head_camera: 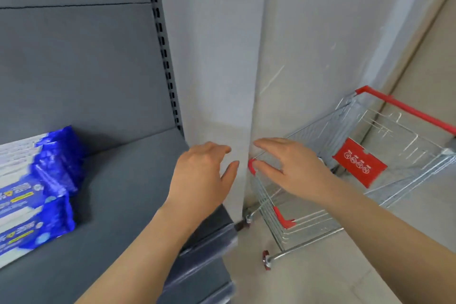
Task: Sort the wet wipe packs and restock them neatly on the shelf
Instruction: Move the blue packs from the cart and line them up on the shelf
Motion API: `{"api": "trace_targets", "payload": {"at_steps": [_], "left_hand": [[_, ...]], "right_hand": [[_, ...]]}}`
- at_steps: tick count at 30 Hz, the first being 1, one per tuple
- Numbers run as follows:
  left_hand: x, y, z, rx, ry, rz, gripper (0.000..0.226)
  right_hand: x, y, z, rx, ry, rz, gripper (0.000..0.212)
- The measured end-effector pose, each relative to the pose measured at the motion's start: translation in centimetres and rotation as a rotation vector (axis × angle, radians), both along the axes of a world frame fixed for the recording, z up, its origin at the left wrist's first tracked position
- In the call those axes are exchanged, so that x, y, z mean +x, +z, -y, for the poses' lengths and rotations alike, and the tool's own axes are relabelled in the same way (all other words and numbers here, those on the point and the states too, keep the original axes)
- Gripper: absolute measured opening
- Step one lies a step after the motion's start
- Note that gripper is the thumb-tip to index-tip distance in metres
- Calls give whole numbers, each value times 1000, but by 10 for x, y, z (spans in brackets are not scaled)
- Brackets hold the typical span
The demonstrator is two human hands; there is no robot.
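Note:
Blue and white wet wipe packs (37, 190) lie stacked at the left end of the grey shelf (128, 180). My left hand (202, 177) hovers over the shelf's right end, fingers relaxed and holding nothing. My right hand (288, 168) is stretched out beside it, above the near corner of the wire shopping cart (320, 205), fingers spread and empty. The two hands are a short gap apart. No pack shows inside the cart from here.
A pale wall column (222, 69) stands between shelf and cart. The cart has a red handle (407, 108) and a red placard (359, 163), and stands on a beige floor. The shelf's slotted upright (164, 52) runs along its right edge.

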State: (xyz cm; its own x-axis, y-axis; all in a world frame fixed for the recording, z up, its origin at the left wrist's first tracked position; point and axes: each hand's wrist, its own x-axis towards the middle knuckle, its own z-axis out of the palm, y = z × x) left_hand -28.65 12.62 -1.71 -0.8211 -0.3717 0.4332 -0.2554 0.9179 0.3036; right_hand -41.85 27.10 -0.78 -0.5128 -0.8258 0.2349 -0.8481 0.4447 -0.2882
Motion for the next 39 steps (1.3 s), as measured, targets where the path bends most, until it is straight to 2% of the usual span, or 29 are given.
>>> {"api": "trace_targets", "payload": {"at_steps": [8,15,20,27,35,39], "left_hand": [[-181,-41,-120,97,-79,70,40],[-313,-100,-155,145,-114,258,39],[-416,-157,-141,171,-106,395,43],[-558,-248,-105,328,-40,596,40],[-660,-397,-85,528,60,668,31],[-695,-464,-87,669,167,641,39]], "right_hand": [[-164,-40,-131,132,-95,45,42],[-306,-104,-185,236,-194,87,41],[-411,-164,-186,288,-255,196,43],[-551,-252,-168,341,-320,362,42],[-655,-393,-137,249,-445,656,41],[-690,-461,-122,230,-460,742,41]]}}
